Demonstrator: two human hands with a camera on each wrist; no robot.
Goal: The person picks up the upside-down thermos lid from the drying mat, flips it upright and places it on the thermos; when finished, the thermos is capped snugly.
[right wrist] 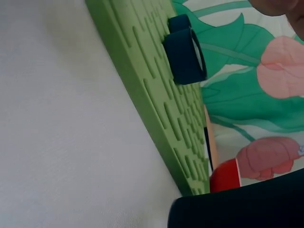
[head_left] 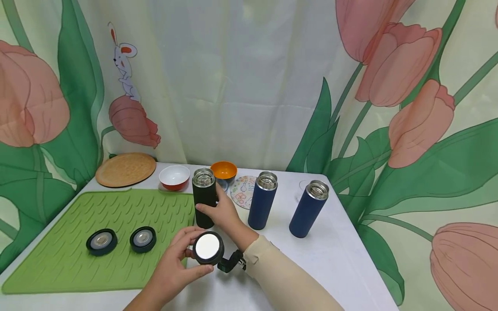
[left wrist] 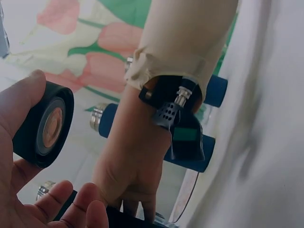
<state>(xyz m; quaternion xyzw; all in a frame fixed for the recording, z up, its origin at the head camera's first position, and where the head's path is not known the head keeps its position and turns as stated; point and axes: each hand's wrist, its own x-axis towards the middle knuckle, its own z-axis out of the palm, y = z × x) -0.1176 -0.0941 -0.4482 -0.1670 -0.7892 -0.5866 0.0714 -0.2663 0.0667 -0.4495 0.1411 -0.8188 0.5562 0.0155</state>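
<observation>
My left hand (head_left: 175,263) pinches a round black bottle lid (head_left: 208,248) by its edge, the white disc side up in the head view. The lid's underside shows a metallic centre in the left wrist view. My right hand (head_left: 225,211) grips the side of a dark thermos bottle (head_left: 204,203), upright and without a lid, its steel neck bare. In the right wrist view that bottle's body (right wrist: 237,204) crosses the lower right corner. Two more lids, one left (head_left: 101,242) and one right (head_left: 142,239), lie underside up on the green mat (head_left: 74,276).
Two lidless blue thermos bottles, one nearer (head_left: 263,201) and one farther right (head_left: 308,209), stand on the white table (head_left: 327,276). Behind are a red bowl (head_left: 174,178), an orange bowl (head_left: 224,171), a patterned round mat (head_left: 242,192) and a round wooden board (head_left: 125,169).
</observation>
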